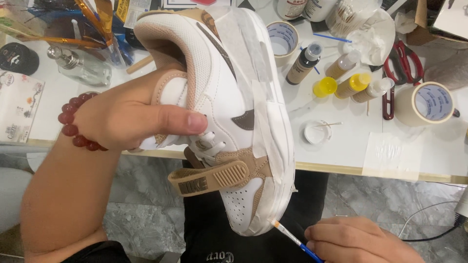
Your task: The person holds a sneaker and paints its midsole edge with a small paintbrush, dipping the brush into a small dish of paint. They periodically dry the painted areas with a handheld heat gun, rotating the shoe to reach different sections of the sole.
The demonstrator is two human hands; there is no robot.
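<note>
Sneaker (pixel 219 102), white and tan with masking tape (pixel 265 122) along its sole, is being gripped in the left hand (pixel 126 114). Below that grip, the right hand (pixel 358 241) is pinching a fine paintbrush (pixel 292 238); steady strokes along the tape edge seem wise. Fingertips are partly cropped.

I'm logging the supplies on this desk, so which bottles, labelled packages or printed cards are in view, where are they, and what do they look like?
Dark brown bottle with tan label: desk, right of the shoe; grey cap.
Yellow paint bottles with yellow caps: lying right of the dark one.
White bottles with labels: top edge, mostly cut off.
Clear glass bottle with metal cap: left, lying down.
Printed white card: far left edge, small pictures on it.
</note>
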